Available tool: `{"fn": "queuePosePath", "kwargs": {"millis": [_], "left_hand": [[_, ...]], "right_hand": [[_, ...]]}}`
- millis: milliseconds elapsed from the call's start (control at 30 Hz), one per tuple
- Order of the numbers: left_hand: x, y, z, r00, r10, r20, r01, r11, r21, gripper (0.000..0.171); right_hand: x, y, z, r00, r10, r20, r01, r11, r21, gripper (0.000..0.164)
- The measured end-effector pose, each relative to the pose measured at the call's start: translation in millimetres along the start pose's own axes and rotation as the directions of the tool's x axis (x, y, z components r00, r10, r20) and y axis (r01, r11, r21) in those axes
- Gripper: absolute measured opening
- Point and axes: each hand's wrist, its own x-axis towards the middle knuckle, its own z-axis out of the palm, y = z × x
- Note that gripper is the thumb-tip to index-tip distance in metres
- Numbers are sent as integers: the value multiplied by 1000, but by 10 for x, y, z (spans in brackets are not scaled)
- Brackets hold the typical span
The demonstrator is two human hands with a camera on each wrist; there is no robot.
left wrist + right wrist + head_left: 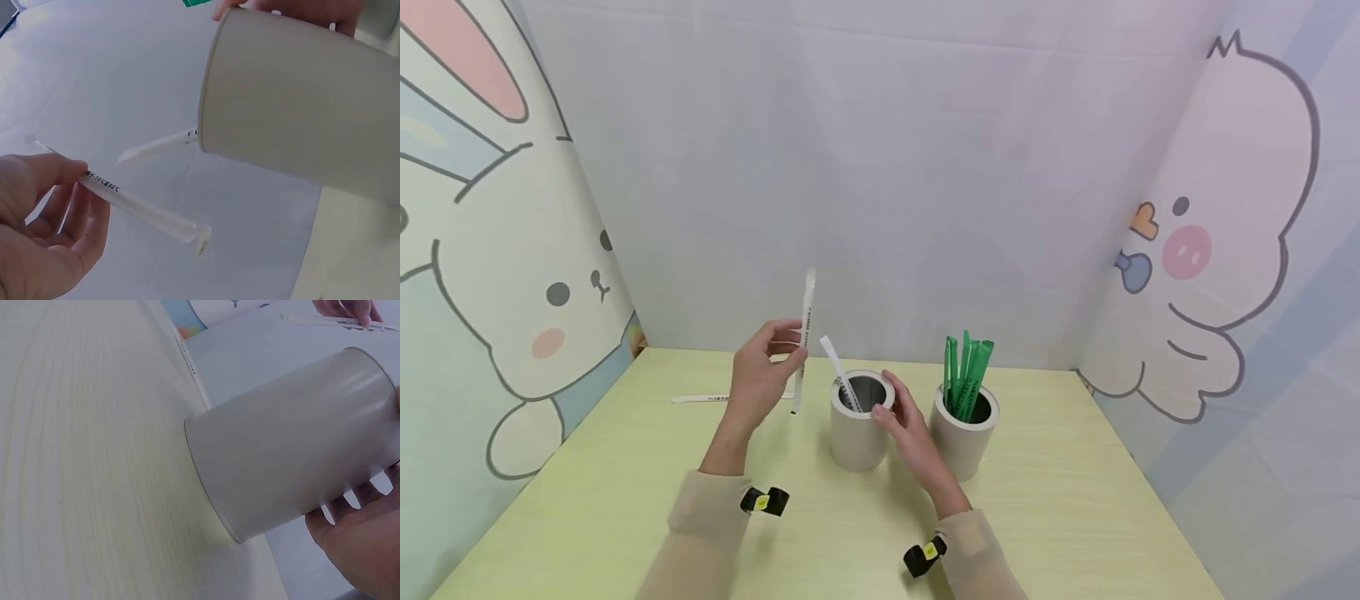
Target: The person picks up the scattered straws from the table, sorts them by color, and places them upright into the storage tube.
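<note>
My left hand (762, 371) pinches a white wrapped straw (807, 312) between thumb and fingers. The straw stands nearly upright in the head view, just left of a beige cylindrical cup (857, 442). Dark print runs along its wrapper (140, 206) in the left wrist view. Another white wrapped straw (835, 360) leans out of the cup over its left rim. My right hand (913, 433) grips the cup's right side, its thumb at the near rim. In the right wrist view the cup (287, 444) has its base on the table and the fingers along its side.
Right of the held cup stands a second beige cup (962, 446) with several green wrapped straws (970, 375). One more white wrapped straw (700, 398) lies flat on the pale wooden table (1045, 500) behind my left hand. A light curtain (880, 183) hangs along the table's back edge.
</note>
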Motion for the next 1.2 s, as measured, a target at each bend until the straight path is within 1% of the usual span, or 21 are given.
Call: {"fn": "queuePosePath", "kwargs": {"millis": [133, 267, 500, 700, 867, 967, 1067, 1200], "left_hand": [[-25, 91, 84, 999, -23, -39, 19, 994, -107, 41], [-61, 159, 159, 998, -21, -65, 9, 983, -182, 42], [-89, 175, 226, 994, -5, -110, -19, 976, -219, 42], [-79, 175, 290, 991, -10, -134, -31, 953, -302, 44], [-71, 156, 330, 985, -13, -171, -44, 944, -327, 44], [-63, 127, 355, 982, -26, -189, -41, 938, -345, 45], [-53, 87, 396, 981, -44, -190, -28, 932, -362, 45], [-56, 26, 475, 981, -57, -185, -13, 934, -357, 45]], "right_hand": [[6, 15, -10, 1000, 8, 1, -8, 1000, -2, 67], [3, 14, -5, 1000, 13, -7, -13, 1000, -7, 66], [5, 17, 4, 1000, 13, -1, -13, 1000, -11, 67], [12, 4, -2, 1000, 4, -7, -5, 1000, -8, 67], [18, -8, -7, 1000, 8, -2, -8, 1000, -10, 66], [20, -5, -9, 1000, 13, -2, -13, 1000, -12, 65], [22, -1, -12, 1000, 15, -5, -15, 1000, -11, 65], [23, 16, -15, 1000, 14, -4, -14, 1000, -11, 66]]}}
